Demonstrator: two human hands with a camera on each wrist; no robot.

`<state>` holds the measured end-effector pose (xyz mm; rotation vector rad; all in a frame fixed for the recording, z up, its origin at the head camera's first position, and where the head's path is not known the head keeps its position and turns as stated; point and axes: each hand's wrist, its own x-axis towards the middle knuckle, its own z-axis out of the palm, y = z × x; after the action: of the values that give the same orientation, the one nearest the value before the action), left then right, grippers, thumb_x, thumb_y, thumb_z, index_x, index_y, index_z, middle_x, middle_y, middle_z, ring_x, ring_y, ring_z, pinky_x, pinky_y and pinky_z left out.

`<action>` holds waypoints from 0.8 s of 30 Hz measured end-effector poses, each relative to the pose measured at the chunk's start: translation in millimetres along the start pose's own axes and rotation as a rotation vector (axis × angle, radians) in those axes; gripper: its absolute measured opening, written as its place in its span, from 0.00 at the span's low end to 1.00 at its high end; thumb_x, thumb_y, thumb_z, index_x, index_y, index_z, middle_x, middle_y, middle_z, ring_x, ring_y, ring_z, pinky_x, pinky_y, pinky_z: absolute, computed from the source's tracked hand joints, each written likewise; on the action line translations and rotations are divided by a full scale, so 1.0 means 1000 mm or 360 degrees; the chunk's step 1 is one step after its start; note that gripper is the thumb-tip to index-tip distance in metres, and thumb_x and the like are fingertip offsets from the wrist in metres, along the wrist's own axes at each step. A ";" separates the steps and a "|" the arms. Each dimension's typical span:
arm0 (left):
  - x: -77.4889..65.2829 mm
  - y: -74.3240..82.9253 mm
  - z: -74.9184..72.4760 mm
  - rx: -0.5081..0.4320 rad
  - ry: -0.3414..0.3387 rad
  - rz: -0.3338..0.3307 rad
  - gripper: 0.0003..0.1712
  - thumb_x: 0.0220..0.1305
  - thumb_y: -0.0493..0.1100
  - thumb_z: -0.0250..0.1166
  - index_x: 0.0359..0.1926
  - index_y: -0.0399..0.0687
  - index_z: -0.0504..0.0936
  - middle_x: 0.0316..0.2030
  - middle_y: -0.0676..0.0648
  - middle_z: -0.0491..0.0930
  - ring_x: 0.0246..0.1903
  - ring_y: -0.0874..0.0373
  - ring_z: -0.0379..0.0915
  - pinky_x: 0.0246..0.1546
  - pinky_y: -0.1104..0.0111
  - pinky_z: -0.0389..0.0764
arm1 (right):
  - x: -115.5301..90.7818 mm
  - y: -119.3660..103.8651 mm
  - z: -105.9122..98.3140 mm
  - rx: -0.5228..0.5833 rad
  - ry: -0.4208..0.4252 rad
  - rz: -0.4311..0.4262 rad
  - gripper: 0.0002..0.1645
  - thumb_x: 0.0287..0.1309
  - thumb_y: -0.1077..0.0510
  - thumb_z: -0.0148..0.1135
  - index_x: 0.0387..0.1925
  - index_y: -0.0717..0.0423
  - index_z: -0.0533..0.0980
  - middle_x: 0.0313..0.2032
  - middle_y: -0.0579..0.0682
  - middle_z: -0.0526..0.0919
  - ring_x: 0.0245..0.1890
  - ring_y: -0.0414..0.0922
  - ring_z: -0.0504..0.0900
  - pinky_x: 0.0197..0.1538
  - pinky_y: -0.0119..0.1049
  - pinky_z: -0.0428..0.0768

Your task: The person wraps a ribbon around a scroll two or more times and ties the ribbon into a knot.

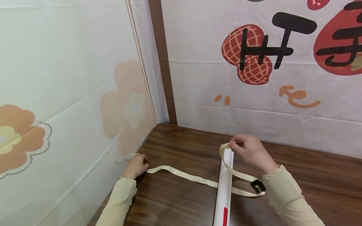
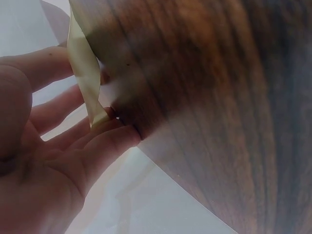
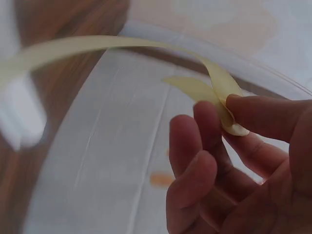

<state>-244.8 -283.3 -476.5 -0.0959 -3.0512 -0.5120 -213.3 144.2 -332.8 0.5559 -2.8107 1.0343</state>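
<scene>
A long cream webbing strap (image 1: 184, 174) stretches across the table, passing by the white bar (image 1: 225, 181) and bending back at a black buckle (image 1: 258, 186) on the right. At the table's left edge, my left hand (image 1: 136, 165) holds one end of it. The strap (image 2: 85, 63) runs across those fingers in the left wrist view. Above the far end of the bar, my right hand (image 1: 251, 150) pinches the other part of the strap between thumb and fingertips. That pinched strap (image 3: 222, 85) is folded over, with a short tail sticking out, in the right wrist view.
The long white bar carries a red stripe (image 1: 225, 219) near its front. Everything lies on a dark wood-grain table (image 1: 178, 199). A flower-printed curtain (image 1: 65, 89) hangs along the left side, and a printed cloth (image 1: 197, 77) covers the back.
</scene>
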 end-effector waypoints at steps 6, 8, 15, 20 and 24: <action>0.000 -0.001 0.000 0.0008 -0.0012 -0.0015 0.14 0.55 0.37 0.65 0.42 0.31 0.81 0.40 0.35 0.78 0.44 0.40 0.75 0.49 0.50 0.75 | 0.024 -0.016 0.008 0.0460 -0.0156 0.0105 0.12 0.65 0.56 0.56 0.35 0.62 0.80 0.22 0.50 0.77 0.19 0.42 0.77 0.24 0.33 0.74; 0.000 -0.001 -0.001 0.0004 -0.0016 -0.0020 0.15 0.55 0.37 0.65 0.42 0.31 0.81 0.40 0.35 0.78 0.44 0.40 0.75 0.49 0.50 0.75 | 0.031 -0.020 0.010 0.0606 -0.0192 0.0196 0.14 0.65 0.56 0.56 0.37 0.65 0.79 0.20 0.50 0.77 0.18 0.40 0.77 0.25 0.33 0.76; 0.001 0.001 -0.001 -0.0031 0.0000 -0.0028 0.15 0.54 0.37 0.65 0.41 0.31 0.81 0.39 0.35 0.78 0.43 0.40 0.75 0.49 0.51 0.75 | 0.050 -0.046 0.018 0.1098 -0.0264 0.0332 0.16 0.67 0.59 0.54 0.45 0.71 0.76 0.24 0.49 0.83 0.22 0.39 0.81 0.33 0.36 0.84; 0.003 0.001 0.000 -0.0019 0.0008 -0.0024 0.14 0.54 0.37 0.65 0.41 0.31 0.81 0.39 0.36 0.78 0.42 0.41 0.75 0.49 0.51 0.75 | 0.061 -0.068 0.021 0.1376 -0.0224 0.0218 0.16 0.67 0.61 0.53 0.47 0.72 0.74 0.29 0.52 0.85 0.27 0.41 0.84 0.38 0.38 0.84; 0.002 -0.002 0.001 -0.0020 0.0004 -0.0036 0.14 0.54 0.37 0.65 0.41 0.31 0.81 0.38 0.36 0.78 0.42 0.41 0.75 0.48 0.51 0.75 | 0.069 -0.083 0.026 0.1561 -0.0205 0.0126 0.17 0.67 0.62 0.52 0.51 0.71 0.73 0.32 0.53 0.85 0.31 0.42 0.86 0.41 0.37 0.84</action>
<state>-247.4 -284.2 -478.0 -0.0611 -3.0503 -0.5320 -246.2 48.0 -287.6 0.5725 -2.2413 2.4498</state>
